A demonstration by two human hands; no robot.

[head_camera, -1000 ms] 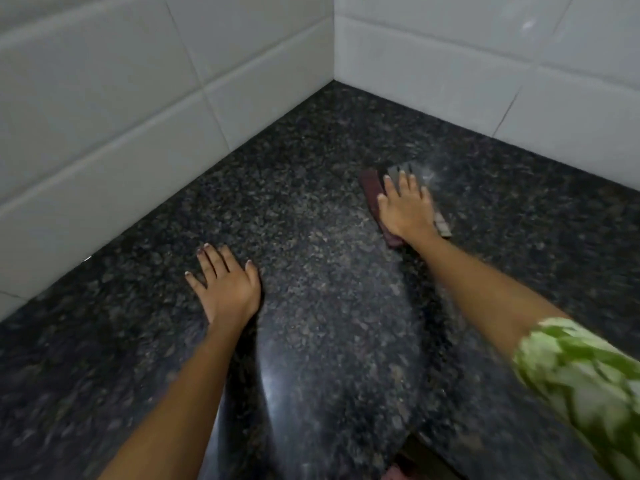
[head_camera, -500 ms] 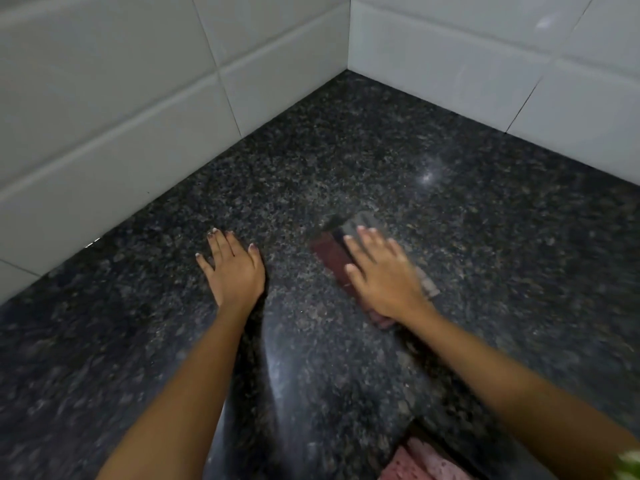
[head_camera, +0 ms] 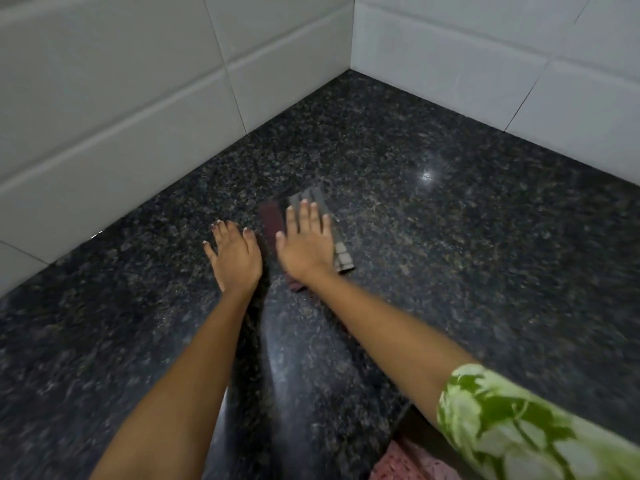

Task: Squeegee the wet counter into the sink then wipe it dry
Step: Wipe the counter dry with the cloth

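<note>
A folded cloth (head_camera: 337,244), dark red on its left part and grey checked on its right, lies flat on the dark speckled granite counter (head_camera: 467,237). My right hand (head_camera: 306,245) presses flat on top of it with straight fingers. Just to its left my left hand (head_camera: 235,256) rests flat on the counter, fingers spread, holding nothing. The two hands lie almost side by side. No sink and no squeegee is in view.
White tiled walls (head_camera: 121,133) meet in a corner at the back, closing the counter on the left and far side. The counter's front edge runs at the bottom right, with pink fabric (head_camera: 405,462) below it. My right sleeve (head_camera: 519,427) is green and white.
My right hand has slid the cloth from near the back corner toward me and to the left, ending beside my left hand. The left hand has stayed flat in place.
</note>
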